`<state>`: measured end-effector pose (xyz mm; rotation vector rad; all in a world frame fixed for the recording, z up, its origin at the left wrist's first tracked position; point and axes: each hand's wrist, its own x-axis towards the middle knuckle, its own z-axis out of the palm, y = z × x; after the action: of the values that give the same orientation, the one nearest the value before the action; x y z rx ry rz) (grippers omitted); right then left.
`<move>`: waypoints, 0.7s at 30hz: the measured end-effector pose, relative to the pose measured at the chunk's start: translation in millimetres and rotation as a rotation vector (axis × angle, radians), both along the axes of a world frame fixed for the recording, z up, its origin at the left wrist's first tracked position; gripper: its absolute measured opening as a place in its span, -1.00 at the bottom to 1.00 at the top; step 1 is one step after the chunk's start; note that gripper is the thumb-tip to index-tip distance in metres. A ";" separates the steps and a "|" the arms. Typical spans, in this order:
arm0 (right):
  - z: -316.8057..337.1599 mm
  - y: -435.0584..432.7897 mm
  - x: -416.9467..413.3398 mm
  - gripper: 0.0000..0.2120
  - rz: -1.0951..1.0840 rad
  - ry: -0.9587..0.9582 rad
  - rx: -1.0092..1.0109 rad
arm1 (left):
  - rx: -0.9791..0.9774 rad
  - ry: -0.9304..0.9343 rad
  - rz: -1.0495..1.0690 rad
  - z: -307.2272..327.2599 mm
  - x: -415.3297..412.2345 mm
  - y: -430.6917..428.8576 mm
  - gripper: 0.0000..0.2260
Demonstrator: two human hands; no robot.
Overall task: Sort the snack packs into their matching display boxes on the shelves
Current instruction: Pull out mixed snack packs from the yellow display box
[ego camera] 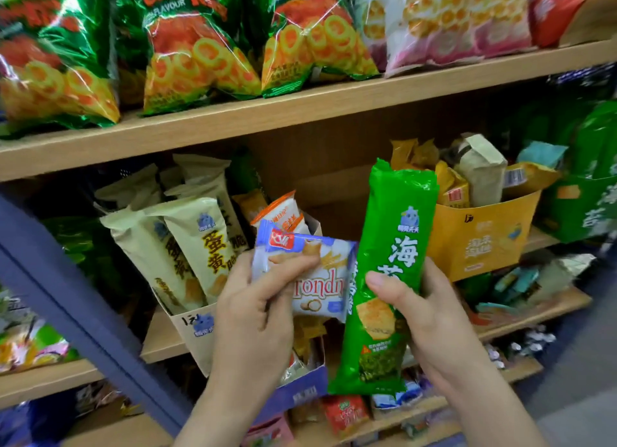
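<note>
The shiny green ring-snack bags [197, 46] on the top shelf [300, 112] run off the upper edge; the pink-and-white bag [457, 22] to their right is smeared. The thumb of the right hand [430, 316] hides the middle lettering of the long green cracker pack [397, 219], and the left hand [253, 313] covers the left side of the white-and-blue biscuit pack [324, 279]. Small packs [347, 413] at the near bottom are too blurred to read.

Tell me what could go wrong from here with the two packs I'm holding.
1. The green pack in the right hand is nearest the yellow box; it may land there instead of in the green box farther right.
2. The yellow box is already piled with mixed packs; reaching past it could knock some out.
3. The left hand holds the white-and-blue pack by its left side only, so it might slip.
</note>
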<state>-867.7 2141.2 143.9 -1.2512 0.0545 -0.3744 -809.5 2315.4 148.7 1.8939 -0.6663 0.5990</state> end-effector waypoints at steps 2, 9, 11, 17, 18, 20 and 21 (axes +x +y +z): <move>-3.9 -2.7 -2.8 -0.59 -0.156 0.032 -0.192 | 0.089 -0.081 0.072 1.9 -0.1 6.1 -0.69; -5.5 2.4 -21.5 -0.52 -0.331 0.121 -0.873 | 0.246 0.211 -0.242 22.0 -12.9 -11.4 -0.69; -4.8 -3.6 -28.1 -0.49 -0.328 0.136 -0.940 | 0.229 0.238 -0.265 23.5 -11.8 -21.3 -0.66; -1.8 -50.4 -39.6 -0.48 -0.207 0.131 -0.901 | -0.057 0.408 -0.320 20.8 -7.5 -57.1 -0.69; -2.4 -62.4 -38.2 -0.57 -0.260 0.077 -0.837 | -0.084 0.445 -0.308 20.7 -6.6 -63.3 -0.65; 1.0 -90.3 -35.5 -0.85 -0.414 -0.064 -0.743 | -0.115 0.481 -0.286 21.4 -5.4 -78.4 -0.62; 3.9 -107.2 -34.6 -0.92 -0.458 -0.107 -0.733 | -0.111 0.486 -0.275 21.1 -4.8 -87.3 -0.63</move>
<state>-902.3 2033.9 147.8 -1.9429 0.1197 -0.9118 -814.3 2228.1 169.7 1.7147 -0.5446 -0.0066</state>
